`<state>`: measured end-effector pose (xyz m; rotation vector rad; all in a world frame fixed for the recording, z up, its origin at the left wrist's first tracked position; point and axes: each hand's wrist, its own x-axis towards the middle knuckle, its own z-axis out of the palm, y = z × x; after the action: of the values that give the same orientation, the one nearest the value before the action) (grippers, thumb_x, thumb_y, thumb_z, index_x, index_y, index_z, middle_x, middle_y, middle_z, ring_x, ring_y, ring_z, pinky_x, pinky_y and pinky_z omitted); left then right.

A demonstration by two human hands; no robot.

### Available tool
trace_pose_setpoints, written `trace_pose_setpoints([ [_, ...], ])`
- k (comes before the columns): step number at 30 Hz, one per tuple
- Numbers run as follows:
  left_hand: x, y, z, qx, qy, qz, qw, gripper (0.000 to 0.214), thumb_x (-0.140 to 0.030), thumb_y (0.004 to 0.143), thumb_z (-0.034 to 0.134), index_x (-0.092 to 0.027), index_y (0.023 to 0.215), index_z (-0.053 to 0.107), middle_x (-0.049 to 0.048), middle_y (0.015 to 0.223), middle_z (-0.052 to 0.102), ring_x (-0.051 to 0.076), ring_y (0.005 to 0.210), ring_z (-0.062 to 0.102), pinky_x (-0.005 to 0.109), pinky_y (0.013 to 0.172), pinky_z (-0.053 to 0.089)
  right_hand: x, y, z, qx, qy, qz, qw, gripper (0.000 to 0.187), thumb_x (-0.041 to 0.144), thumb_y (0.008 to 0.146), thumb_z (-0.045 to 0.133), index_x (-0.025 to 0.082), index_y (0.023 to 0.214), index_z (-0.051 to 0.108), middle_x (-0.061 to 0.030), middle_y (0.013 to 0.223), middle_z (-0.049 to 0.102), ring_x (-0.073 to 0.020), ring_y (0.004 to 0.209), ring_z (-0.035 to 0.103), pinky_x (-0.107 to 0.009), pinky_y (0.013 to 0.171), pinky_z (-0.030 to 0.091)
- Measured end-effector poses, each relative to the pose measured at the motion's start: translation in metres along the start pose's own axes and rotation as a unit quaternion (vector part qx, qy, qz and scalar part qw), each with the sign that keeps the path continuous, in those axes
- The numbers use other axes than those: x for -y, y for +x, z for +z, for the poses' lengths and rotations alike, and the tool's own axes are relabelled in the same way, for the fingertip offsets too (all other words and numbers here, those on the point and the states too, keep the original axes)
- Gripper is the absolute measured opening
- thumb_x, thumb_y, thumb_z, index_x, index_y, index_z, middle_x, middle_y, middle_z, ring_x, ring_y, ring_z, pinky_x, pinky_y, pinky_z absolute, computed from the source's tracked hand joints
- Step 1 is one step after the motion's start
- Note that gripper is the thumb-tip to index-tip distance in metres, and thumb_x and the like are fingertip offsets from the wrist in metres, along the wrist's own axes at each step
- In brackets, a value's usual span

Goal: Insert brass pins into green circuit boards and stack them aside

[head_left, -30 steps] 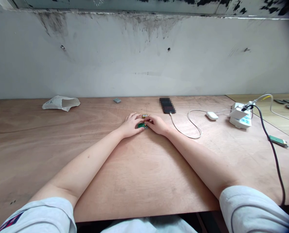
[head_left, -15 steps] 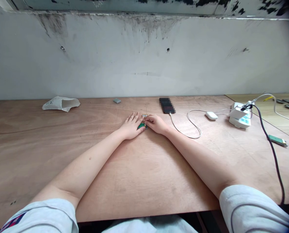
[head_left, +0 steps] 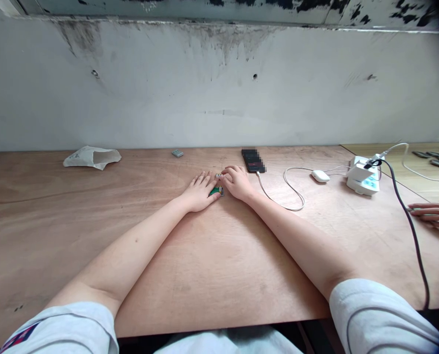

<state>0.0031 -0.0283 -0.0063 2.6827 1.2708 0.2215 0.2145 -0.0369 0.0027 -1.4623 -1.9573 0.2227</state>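
My left hand [head_left: 199, 191] lies flat on the wooden table [head_left: 94, 221], fingers stretched out, its fingertips pressing on a small green part [head_left: 215, 191]. My right hand [head_left: 236, 181] sits just right of it, fingers curled over some small yellow-and-silver pieces [head_left: 218, 176] by the green part. What the curled fingers grip is too small to name.
A phone [head_left: 253, 160] on a white cable [head_left: 289, 191] lies behind my right hand. A white puck [head_left: 320, 175], a white charger block [head_left: 364, 178] and a black cable [head_left: 411, 231] are at the right. Another person's hand [head_left: 433, 215] rests at the right edge. A crumpled paper bag [head_left: 92, 157] lies far left.
My left fingers flattened onto the green part. My right hand shifted slightly back. Another person's hand came in at the right edge, covering the green stick that lay there.
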Motion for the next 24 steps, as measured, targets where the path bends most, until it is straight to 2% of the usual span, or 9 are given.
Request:
trace_pose_setpoints([
  [3,0.0002,0.0003,-0.0002,0.005,0.003,0.000,1.000,0.075,-0.069,0.099,0.028,-0.028,0.162,0.029,0.0085,0.171,0.011,0.036,0.157,0.006,0.057,0.124,0.011,0.0041,0.0001,0.0055,0.023,-0.052,0.056,0.997,0.045,0.053,0.098,0.052,0.022,0.128,0.064,-0.0160,0.151,0.047,-0.0375,0.147,0.027,-0.062,0.117,0.021],
  [5,0.0000,0.0003,-0.0008,0.009,0.004,-0.001,1.000,0.075,-0.070,0.099,0.028,-0.027,0.161,0.031,0.0086,0.171,0.010,0.036,0.158,0.006,0.057,0.125,0.011,0.0052,-0.0007,0.0080,0.047,-0.069,0.082,0.993,0.053,0.056,0.098,0.050,0.022,0.137,0.058,-0.0172,0.159,0.037,-0.0386,0.153,0.014,-0.067,0.119,0.010],
  [7,-0.0004,0.0002,-0.0014,0.011,0.005,-0.002,1.000,0.076,-0.070,0.099,0.027,-0.027,0.162,0.029,0.0086,0.171,0.010,0.036,0.158,0.005,0.057,0.125,0.011,0.0047,-0.0012,0.0089,0.063,-0.074,0.090,0.991,0.058,0.058,0.097,0.049,0.022,0.142,0.054,-0.0175,0.162,0.031,-0.0387,0.155,0.006,-0.070,0.118,0.003],
  [16,-0.0015,0.0001,-0.0021,0.006,-0.001,-0.003,1.000,0.075,-0.070,0.098,0.031,-0.031,0.162,0.027,0.0065,0.171,0.011,0.037,0.157,0.005,0.059,0.124,0.013,0.0005,-0.0009,0.0085,0.089,-0.085,0.096,0.988,0.065,0.066,0.093,0.052,0.025,0.144,0.052,-0.0178,0.163,0.030,-0.0403,0.155,0.004,-0.075,0.114,-0.005],
  [24,-0.0037,-0.0005,-0.0044,0.012,-0.001,-0.009,1.000,0.076,-0.071,0.098,0.029,-0.029,0.162,0.028,0.0086,0.172,0.009,0.037,0.157,0.004,0.059,0.123,0.013,0.0047,-0.0018,0.0077,0.088,-0.082,0.092,0.988,0.059,0.061,0.095,0.053,0.026,0.142,0.054,-0.0168,0.164,0.029,-0.0399,0.155,0.006,-0.076,0.114,-0.004],
])
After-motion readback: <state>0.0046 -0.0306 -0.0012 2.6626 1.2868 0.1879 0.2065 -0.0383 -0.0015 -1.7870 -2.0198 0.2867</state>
